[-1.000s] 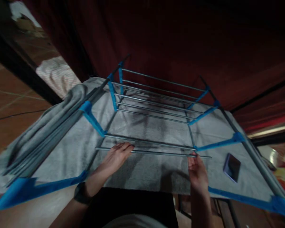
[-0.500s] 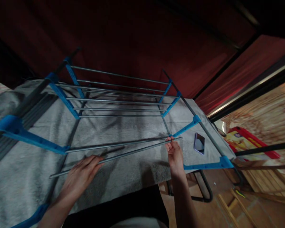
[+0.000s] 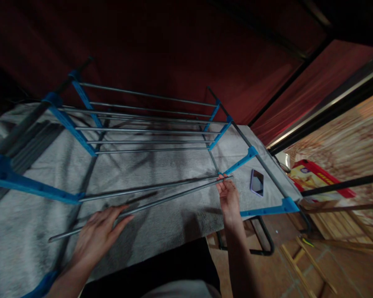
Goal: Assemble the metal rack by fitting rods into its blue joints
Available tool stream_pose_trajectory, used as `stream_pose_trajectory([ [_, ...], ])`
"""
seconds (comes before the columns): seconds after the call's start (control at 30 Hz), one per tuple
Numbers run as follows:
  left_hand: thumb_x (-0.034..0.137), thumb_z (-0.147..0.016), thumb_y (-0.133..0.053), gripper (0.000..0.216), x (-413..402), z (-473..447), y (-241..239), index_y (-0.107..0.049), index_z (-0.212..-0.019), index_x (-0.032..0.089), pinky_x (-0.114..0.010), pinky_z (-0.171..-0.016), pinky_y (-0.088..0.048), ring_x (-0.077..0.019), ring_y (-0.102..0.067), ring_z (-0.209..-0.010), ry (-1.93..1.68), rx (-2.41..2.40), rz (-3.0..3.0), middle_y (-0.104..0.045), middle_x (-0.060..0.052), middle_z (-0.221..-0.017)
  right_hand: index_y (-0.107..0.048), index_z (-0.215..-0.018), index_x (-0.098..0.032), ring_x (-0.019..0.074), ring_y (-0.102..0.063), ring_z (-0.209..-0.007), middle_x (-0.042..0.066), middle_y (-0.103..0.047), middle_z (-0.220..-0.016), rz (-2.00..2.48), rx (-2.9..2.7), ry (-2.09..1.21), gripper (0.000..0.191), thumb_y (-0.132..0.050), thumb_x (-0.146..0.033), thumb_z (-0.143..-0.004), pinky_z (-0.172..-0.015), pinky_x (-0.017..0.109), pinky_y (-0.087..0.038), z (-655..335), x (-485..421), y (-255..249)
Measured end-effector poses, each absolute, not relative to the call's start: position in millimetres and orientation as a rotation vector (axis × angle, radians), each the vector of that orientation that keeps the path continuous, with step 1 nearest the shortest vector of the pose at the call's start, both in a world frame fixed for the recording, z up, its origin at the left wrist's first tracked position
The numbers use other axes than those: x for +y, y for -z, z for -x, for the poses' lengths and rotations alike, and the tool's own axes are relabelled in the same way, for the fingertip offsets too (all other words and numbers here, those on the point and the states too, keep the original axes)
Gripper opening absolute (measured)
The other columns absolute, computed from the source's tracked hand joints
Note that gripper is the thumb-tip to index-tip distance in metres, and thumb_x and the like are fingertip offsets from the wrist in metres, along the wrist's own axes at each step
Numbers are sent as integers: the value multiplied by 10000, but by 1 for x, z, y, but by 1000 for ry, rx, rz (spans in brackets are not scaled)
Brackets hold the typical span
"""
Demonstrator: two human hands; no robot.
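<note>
A loose grey metal rod (image 3: 170, 199) runs slantwise in front of me, its left end reaching past a dark upright tube. My left hand (image 3: 98, 236) is around its left part, fingers over the top and thumb below. Near the rod's right end, my right hand (image 3: 229, 198) pinches it beside a blue plastic bracket (image 3: 240, 160). Just behind lies another rod (image 3: 149, 189), fitted between that bracket and the left blue bracket (image 3: 37, 186). Farther back, several rods (image 3: 149, 131) join more blue brackets into shelf tiers of a rack lying on its back.
A grey cloth (image 3: 161, 165) covers the table under the rack. To the right lies a phone (image 3: 256, 182). Several grey tubes (image 3: 34, 147) lie at the left. A red and yellow package (image 3: 317, 178) and a wooden frame (image 3: 307, 265) are beyond the table's right side.
My left hand has shifted left and down along with the rod's left end, its thumb now farther from the fingers. My right hand stays at the right end. The view has shifted slightly.
</note>
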State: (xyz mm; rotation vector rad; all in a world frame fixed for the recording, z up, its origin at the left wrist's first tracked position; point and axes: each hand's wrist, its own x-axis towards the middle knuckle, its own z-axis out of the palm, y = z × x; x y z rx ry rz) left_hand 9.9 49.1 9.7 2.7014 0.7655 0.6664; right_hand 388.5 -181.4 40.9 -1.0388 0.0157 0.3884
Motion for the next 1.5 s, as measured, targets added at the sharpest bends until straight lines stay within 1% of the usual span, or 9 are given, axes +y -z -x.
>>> stream_pose_trajectory([
  [0.07,604,-1064,-439,443,49,-10,-11,-721,-1198,290,-419,-859,-551,-281,-765,-955,-672,709,-2706,-816,-53,-1042,-724,-936,-226,117,-757,-923,4,-814,-1028,1032,14,-395,158,-799,-192,-801,-871,237,-620,-389,-182,-41],
  [0.27,625,-1055,-445,448,47,-11,-9,-730,-1076,280,-421,-879,-543,-282,-753,-954,-673,754,-2654,-796,-53,-1012,-709,-902,-231,119,-753,-915,0,-809,-1012,1037,5,-413,184,-834,-192,-773,-854,233,-626,-387,-183,-42],
  [0.47,587,-1058,-420,397,45,-12,-12,-676,-987,292,-388,-795,-567,-271,-750,-856,-640,837,-2643,-793,-45,-937,-703,-926,-229,110,-748,-893,-10,-799,-1000,1052,22,-420,234,-856,-203,-750,-798,210,-622,-384,-184,-43],
  [0.63,572,-1037,-441,361,44,-12,-11,-671,-964,304,-377,-746,-571,-267,-744,-814,-634,914,-2627,-784,-30,-885,-701,-940,-236,79,-686,-681,-71,-727,-812,1091,61,-399,264,-851,-205,-724,-725,202,-614,-383,-185,-44],
  [0.73,618,-1037,-451,414,44,-13,-11,-708,-1042,294,-406,-826,-572,-284,-756,-891,-668,868,-2634,-803,-51,-966,-692,-918,-235,66,-644,-613,-91,-684,-747,1095,83,-411,277,-858,-208,-699,-706,199,-612,-383,-186,-43],
  [0.83,618,-1055,-436,461,44,-13,-11,-737,-1165,287,-425,-898,-552,-293,-761,-1017,-663,766,-2642,-813,-62,-1081,-661,-841,-234,71,-671,-660,-70,-722,-796,1060,98,-419,267,-863,-181,-674,-717,198,-614,-383,-185,-43],
  [0.9,608,-1063,-426,472,44,-14,-10,-748,-1183,284,-431,-905,-543,-294,-757,-1046,-652,759,-2644,-811,-66,-1098,-655,-830,-235,81,-696,-705,-59,-745,-834,1038,103,-416,263,-856,-162,-677,-743,204,-620,-383,-184,-43],
  [1.27,665,-1057,-409,513,44,-14,-8,-747,-1101,281,-398,-880,-576,-272,-763,-929,-629,811,-2645,-811,-49,-1020,-678,-874,-227,99,-754,-825,-31,-774,-914,1028,65,-398,245,-859,-155,-725,-814,206,-630,-383,-185,-39],
  [1.5,668,-1053,-403,512,43,-14,-6,-737,-1076,281,-406,-861,-585,-280,-770,-910,-657,795,-2640,-818,-46,-987,-678,-878,-243,120,-768,-907,-27,-779,-951,1049,21,-399,251,-897,-233,-756,-850,240,-651,-384,-186,-33],
])
